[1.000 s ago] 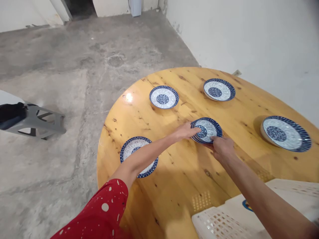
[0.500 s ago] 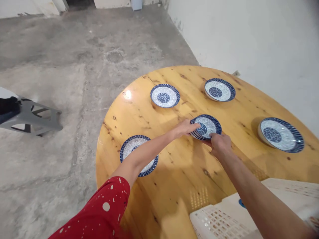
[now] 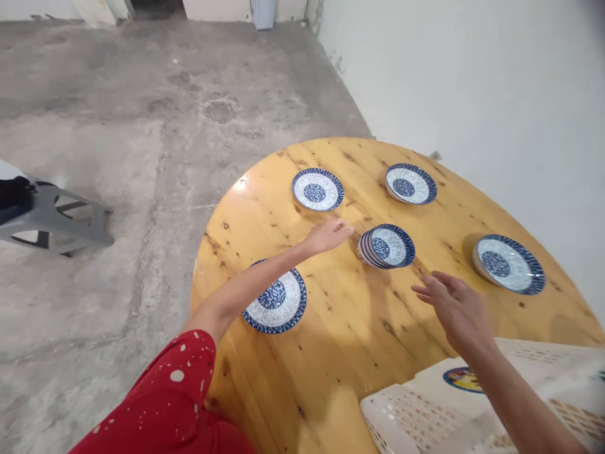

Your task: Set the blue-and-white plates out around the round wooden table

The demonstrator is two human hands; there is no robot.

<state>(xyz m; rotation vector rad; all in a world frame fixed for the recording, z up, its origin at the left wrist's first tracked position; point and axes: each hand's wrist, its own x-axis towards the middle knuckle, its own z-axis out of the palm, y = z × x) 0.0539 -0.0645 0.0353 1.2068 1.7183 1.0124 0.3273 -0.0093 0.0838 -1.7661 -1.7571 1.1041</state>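
Note:
A stack of small blue-and-white bowls (image 3: 386, 246) stands near the middle of the round wooden table (image 3: 350, 334). Just left of the stack is my left hand (image 3: 329, 234), holding nothing, its fingers stretched toward the bowls without touching them. My right hand (image 3: 456, 309) hovers to the lower right of the stack, empty, with fingers apart. A patterned plate (image 3: 278, 302) lies partly under my left forearm. Behind the stack sit another plate (image 3: 317, 189) and a wider dish (image 3: 411, 183). Farther right rests a deeper dish (image 3: 509, 265).
A white perforated plastic basket (image 3: 425, 403) stands at the table's near right, partly below my right forearm. On the concrete floor to the left is a grey plastic stool (image 3: 70, 217). A white wall (image 3: 463, 75) rises beyond the table's right side.
Both hands have let go of the bowl stack, which now stands on the table. My left hand has drawn back leftward, my right hand toward the lower right. The view has shifted slightly.

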